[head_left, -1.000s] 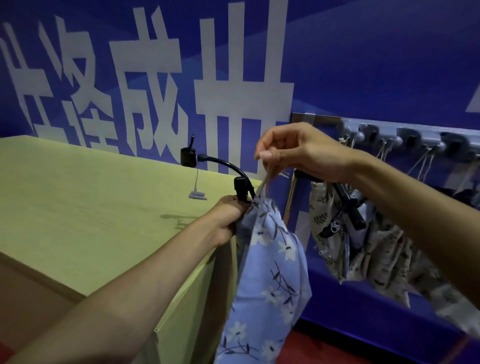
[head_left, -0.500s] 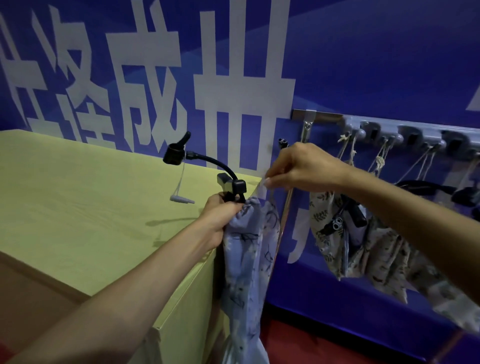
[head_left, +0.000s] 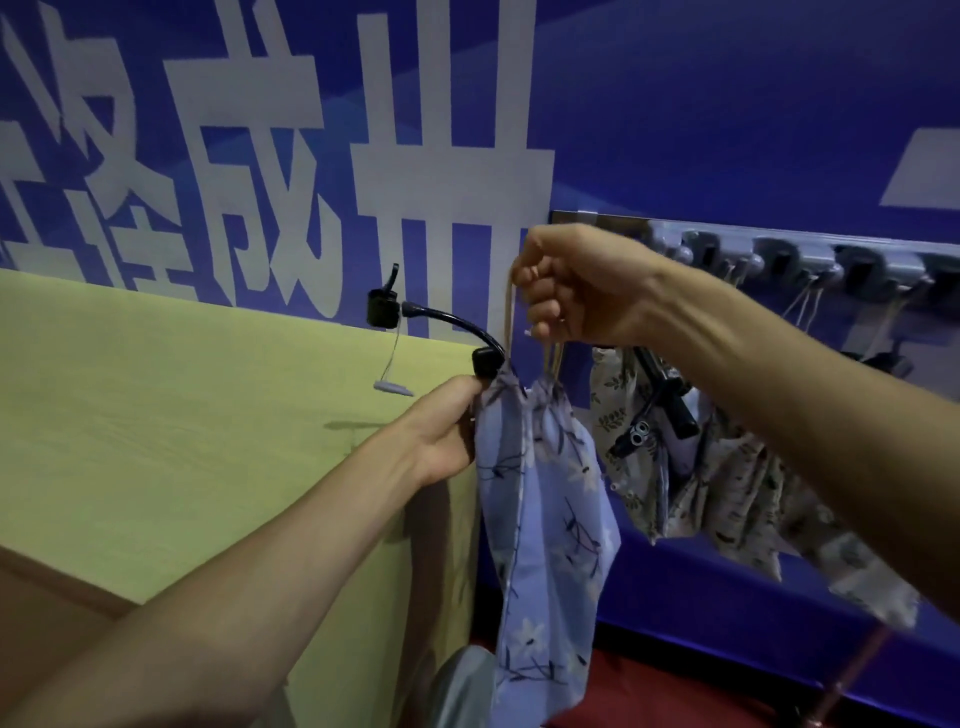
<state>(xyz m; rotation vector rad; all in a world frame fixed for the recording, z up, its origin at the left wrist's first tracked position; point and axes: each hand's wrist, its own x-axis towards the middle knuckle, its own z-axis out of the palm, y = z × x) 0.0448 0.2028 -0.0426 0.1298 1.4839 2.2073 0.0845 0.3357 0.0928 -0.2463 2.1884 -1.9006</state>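
A light blue drawstring bag (head_left: 545, 499) with a white flower print hangs down beside the table's right end. My left hand (head_left: 449, 426) grips the bag's gathered top edge. My right hand (head_left: 576, 286) is above it, curled round the tan drawstring cords (head_left: 511, 322) and holding them taut upward. A grey hook rail (head_left: 779, 254) runs along the blue wall just right of my right hand.
A yellow-green table (head_left: 182, 415) fills the left. A black gooseneck clamp arm (head_left: 447, 322) sits at its far right corner. Beige leaf-print bags (head_left: 727, 483) hang from the rail, with a black object among them. Red floor (head_left: 649, 691) lies below.
My right hand has risen with the cords, drawing the bag's mouth tighter. The left hand keeps its grip at the bag's top. The bag hangs fuller than half a second ago.
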